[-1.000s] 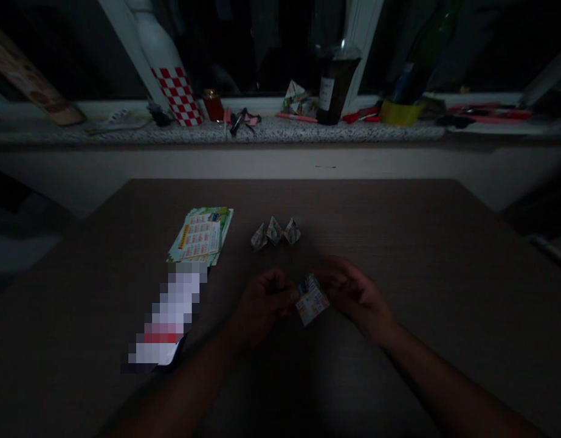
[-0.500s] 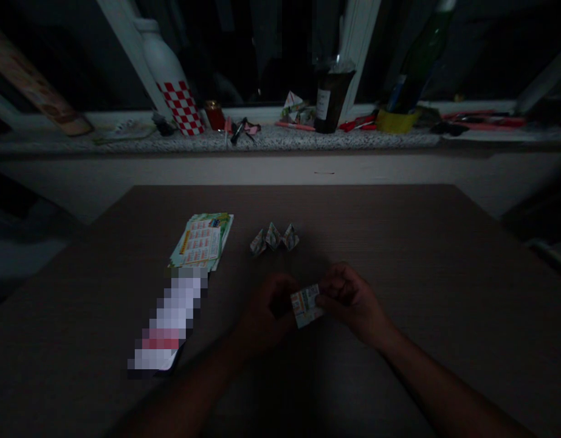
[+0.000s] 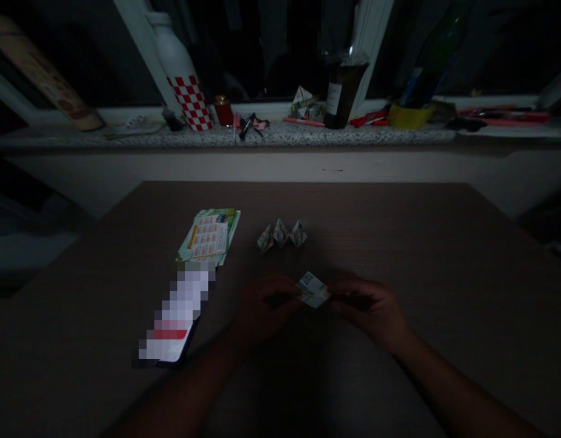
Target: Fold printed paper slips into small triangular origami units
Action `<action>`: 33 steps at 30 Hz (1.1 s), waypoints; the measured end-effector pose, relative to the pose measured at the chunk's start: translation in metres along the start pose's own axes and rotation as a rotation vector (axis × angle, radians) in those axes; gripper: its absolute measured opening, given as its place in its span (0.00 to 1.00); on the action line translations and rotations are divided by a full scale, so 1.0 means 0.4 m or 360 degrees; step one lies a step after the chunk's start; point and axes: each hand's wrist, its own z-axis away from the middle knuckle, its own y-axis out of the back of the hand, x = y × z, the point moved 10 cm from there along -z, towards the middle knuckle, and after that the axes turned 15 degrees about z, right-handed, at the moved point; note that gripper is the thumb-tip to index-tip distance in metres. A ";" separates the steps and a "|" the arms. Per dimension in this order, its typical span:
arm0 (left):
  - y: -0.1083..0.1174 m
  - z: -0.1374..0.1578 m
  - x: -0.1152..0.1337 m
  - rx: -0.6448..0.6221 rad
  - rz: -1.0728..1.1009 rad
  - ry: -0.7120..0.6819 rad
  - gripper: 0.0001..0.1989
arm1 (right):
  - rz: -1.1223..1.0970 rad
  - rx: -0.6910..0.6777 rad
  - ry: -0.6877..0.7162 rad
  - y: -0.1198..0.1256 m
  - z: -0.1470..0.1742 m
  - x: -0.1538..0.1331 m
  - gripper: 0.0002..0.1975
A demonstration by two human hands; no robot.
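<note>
A small folded square of printed paper point(image 3: 313, 290) is held up between my two hands, turned so that it looks like a diamond. My left hand point(image 3: 266, 304) pinches its left corner between thumb and fingers. At the opposite corner, my right hand point(image 3: 369, 307) grips it the same way. Just beyond the hands stand several small folded paper pieces point(image 3: 281, 234) in a row, pointed at the top. A stack of printed paper sheets point(image 3: 210, 237) lies to the left of them.
A phone point(image 3: 175, 319) with a lit, blurred screen lies left of my left hand on the brown table point(image 3: 399, 231). Behind it, the granite windowsill point(image 3: 289, 137) carries a checkered white bottle point(image 3: 189, 91), a dark cup point(image 3: 344, 97), a green bottle point(image 3: 433, 67) and small clutter.
The folded paper has been turned to a diamond shape. My left fingers have closed on its left corner, and my right hand has shifted to its right corner. The view has shifted slightly.
</note>
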 end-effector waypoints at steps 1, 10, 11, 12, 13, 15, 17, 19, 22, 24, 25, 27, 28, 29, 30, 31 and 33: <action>-0.001 0.001 -0.005 -0.0001 0.0027 0.0011 0.04 | 0.0082 0.0047 0.0044 0.008 0.001 -0.008 0.09; -0.026 -0.002 -0.013 0.0011 0.0092 0.0052 0.03 | 0.0355 0.0295 0.0080 0.046 0.011 -0.028 0.01; -0.024 -0.003 -0.012 0.0042 0.0075 0.0054 0.03 | 0.0337 0.0317 0.0052 0.045 0.013 -0.025 0.01; -0.021 -0.003 -0.012 0.0079 0.0061 0.0061 0.04 | 0.0313 0.0336 0.0018 0.043 0.014 -0.021 0.01; -0.018 -0.002 -0.013 0.0115 0.0051 0.0076 0.04 | 0.0288 0.0361 -0.0032 0.041 0.014 -0.014 0.02; -0.017 0.002 -0.022 0.0171 0.0069 0.0137 0.04 | 0.0239 0.0411 -0.0111 0.036 0.015 -0.006 0.03; -0.015 0.010 -0.038 0.0246 0.0137 0.0231 0.05 | 0.0212 0.0460 -0.0156 0.033 0.015 -0.005 0.04; -0.013 0.021 -0.052 0.0333 0.0227 0.0312 0.07 | 0.0188 0.0497 -0.0162 0.030 0.016 -0.008 0.06; -0.010 0.034 -0.066 0.0434 0.0328 0.0388 0.07 | 0.0169 0.0550 -0.0152 0.032 0.019 -0.011 0.08; -0.011 0.039 -0.072 0.0455 0.0355 0.0428 0.08 | 0.0162 0.0565 -0.0165 0.033 0.023 -0.007 0.09; -0.013 0.041 -0.076 0.0450 0.0363 0.0450 0.08 | 0.0158 0.0568 -0.0174 0.034 0.025 -0.004 0.09; -0.016 0.042 -0.088 0.0434 0.0398 0.0506 0.07 | 0.0154 0.0566 -0.0183 0.037 0.027 0.001 0.10; -0.019 0.042 -0.095 0.0417 0.0431 0.0541 0.07 | 0.0160 0.0556 -0.0182 0.039 0.027 0.003 0.10; -0.025 0.042 -0.103 0.0383 0.0470 0.0578 0.09 | 0.0173 0.0536 -0.0178 0.040 0.026 0.005 0.10; -0.033 0.041 -0.111 0.0328 0.0507 0.0619 0.11 | 0.0192 0.0499 -0.0174 0.038 0.023 0.007 0.10; -0.043 0.039 -0.118 0.0261 0.0542 0.0659 0.14 | 0.0212 0.0449 -0.0166 0.035 0.020 0.008 0.11; -0.062 0.038 -0.131 0.0121 0.0579 0.0742 0.13 | 0.0249 0.0331 -0.0145 0.025 0.015 0.010 0.11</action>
